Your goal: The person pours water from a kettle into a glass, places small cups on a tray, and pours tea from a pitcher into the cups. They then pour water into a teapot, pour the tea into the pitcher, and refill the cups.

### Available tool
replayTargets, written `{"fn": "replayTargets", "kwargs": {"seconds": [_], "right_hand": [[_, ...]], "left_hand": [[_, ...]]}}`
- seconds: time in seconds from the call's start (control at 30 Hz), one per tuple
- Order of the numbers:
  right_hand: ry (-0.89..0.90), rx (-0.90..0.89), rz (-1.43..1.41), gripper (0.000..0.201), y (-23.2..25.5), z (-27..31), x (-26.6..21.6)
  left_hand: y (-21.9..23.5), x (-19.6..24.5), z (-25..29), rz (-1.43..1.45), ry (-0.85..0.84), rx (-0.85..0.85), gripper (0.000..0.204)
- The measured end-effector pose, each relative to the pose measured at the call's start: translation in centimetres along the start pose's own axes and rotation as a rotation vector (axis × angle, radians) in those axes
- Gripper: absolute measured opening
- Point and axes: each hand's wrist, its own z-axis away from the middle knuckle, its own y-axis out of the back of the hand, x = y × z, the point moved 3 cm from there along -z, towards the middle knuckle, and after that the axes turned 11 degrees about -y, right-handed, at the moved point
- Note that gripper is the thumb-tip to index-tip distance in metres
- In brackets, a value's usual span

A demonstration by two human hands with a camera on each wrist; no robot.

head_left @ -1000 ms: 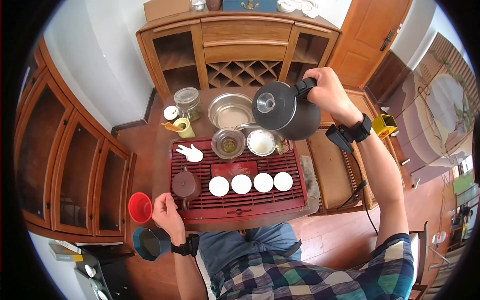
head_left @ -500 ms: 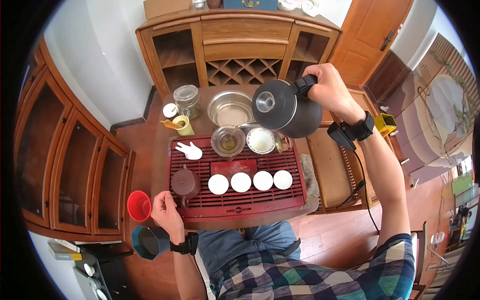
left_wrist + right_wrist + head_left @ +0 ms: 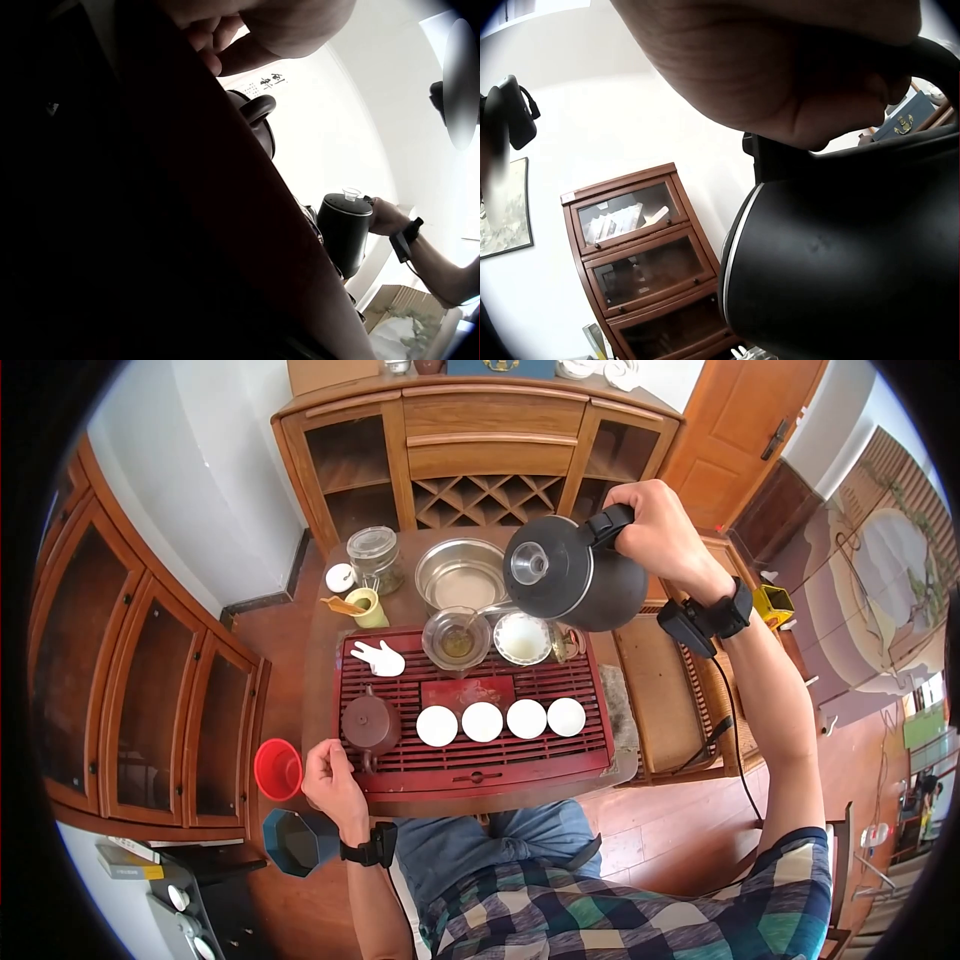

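Note:
My right hand (image 3: 660, 538) grips the handle of a black kettle (image 3: 590, 585), which tilts left with its spout over a glass bowl (image 3: 457, 640). Water runs from the spout onto green leaves in the bowl. In the right wrist view the kettle's dark body (image 3: 847, 247) fills the lower right. My left hand (image 3: 335, 785) rests at the front left corner of a red slatted tea tray (image 3: 470, 785), fingers loosely curled and holding nothing. Close by it stands a brown clay teapot (image 3: 370, 724). Several white cups (image 3: 482, 723) line the tray, and a white lidded bowl (image 3: 522, 639) sits under the kettle.
Behind the tray stand a steel basin (image 3: 460, 575), a glass jar (image 3: 375, 560) and a yellow-green cup of tea tools (image 3: 370, 610). A white hand-shaped ornament (image 3: 378, 658) lies on the tray. A red bin (image 3: 279, 770) is left of the table, a wicker chair (image 3: 655, 700) right.
The liquid in the glass bowl has risen and spread wider. My right hand has lifted slightly, with the kettle still tilted over the bowl. The left hand stays at the tray's corner.

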Motion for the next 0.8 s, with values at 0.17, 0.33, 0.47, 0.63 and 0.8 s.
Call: {"fn": "replayTargets", "kwargs": {"seconds": [0.17,0.33,0.47,0.63,0.8], "right_hand": [[0.008,0.010,0.020,0.013,0.1,-0.1,-0.2],[0.019,0.005,0.039,0.013,0.2,-0.1,-0.7],[0.013,-0.012,0.031,0.014,0.2,-0.2,-0.9],[0.006,-0.014,0.052,0.016,0.2,-0.2,-1.6],[0.036,-0.014,0.065,0.016,0.1,-0.5,-1.4]], "left_hand": [[-0.1,0.2,0.0,-0.002,0.007,0.004,0.013],[-0.1,0.2,0.0,-0.014,0.000,0.003,0.013],[-0.1,0.2,0.0,-0.029,0.005,0.006,0.013],[-0.2,0.3,-0.1,-0.018,-0.008,0.014,0.013],[-0.3,0.5,-0.1,0.013,0.001,0.015,0.012]]}}
